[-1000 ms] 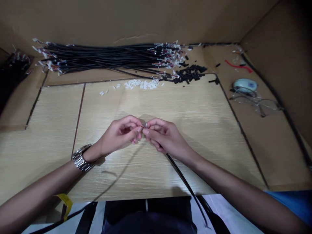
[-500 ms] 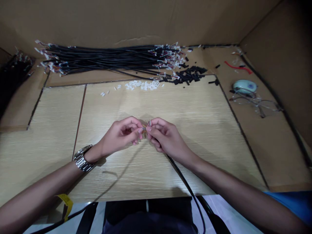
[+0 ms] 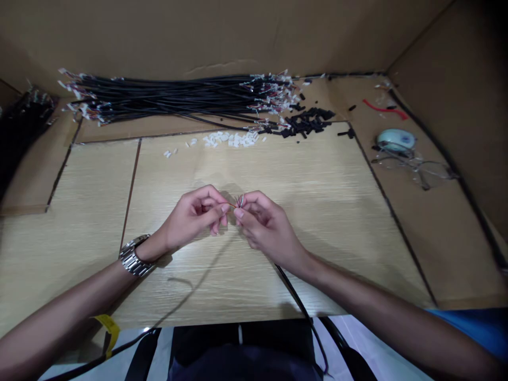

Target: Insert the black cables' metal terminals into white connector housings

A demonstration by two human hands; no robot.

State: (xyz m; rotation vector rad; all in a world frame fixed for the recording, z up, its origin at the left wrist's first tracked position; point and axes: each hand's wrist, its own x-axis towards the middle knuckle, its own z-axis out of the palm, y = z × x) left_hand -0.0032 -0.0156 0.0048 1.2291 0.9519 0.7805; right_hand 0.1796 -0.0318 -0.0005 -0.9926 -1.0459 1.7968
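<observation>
Two hands meet over the middle of the desk (image 3: 337, 211), fingertips nearly touching. Left hand (image 3: 194, 217) pinches one thin red wire (image 3: 229, 204) between thumb and forefinger; silver watch (image 3: 133, 256) on that wrist. Right hand (image 3: 264, 225) grips the end of a black cable (image 3: 296, 293) just below its fanned-out wire ends (image 3: 239, 200), fingers curled tight around the jacket. Cable runs from that hand back toward the near edge of the desk and drops off it between the person's arms. Wire ends stick up between the two thumbs, too small to count.

Far edge of the desk: a long bundle of black cables (image 3: 174, 98) lies along it, stripped ends at both tips. Just in front of the bundle, near the middle of the far edge, a small scatter of white connector housings (image 3: 232, 139). Beside those, toward the far right corner, a pile of short black sleeve pieces (image 3: 307, 121). Right edge: a pale computer mouse (image 3: 396, 139) with a pair of glasses (image 3: 423, 169) lying just beside it, nearer the person. A red scrap (image 3: 383, 109) sits in the far right corner. Cardboard walls (image 3: 238, 32) close off the far and right sides. Yellow tag (image 3: 108, 330) hangs at the near edge under the left forearm.
</observation>
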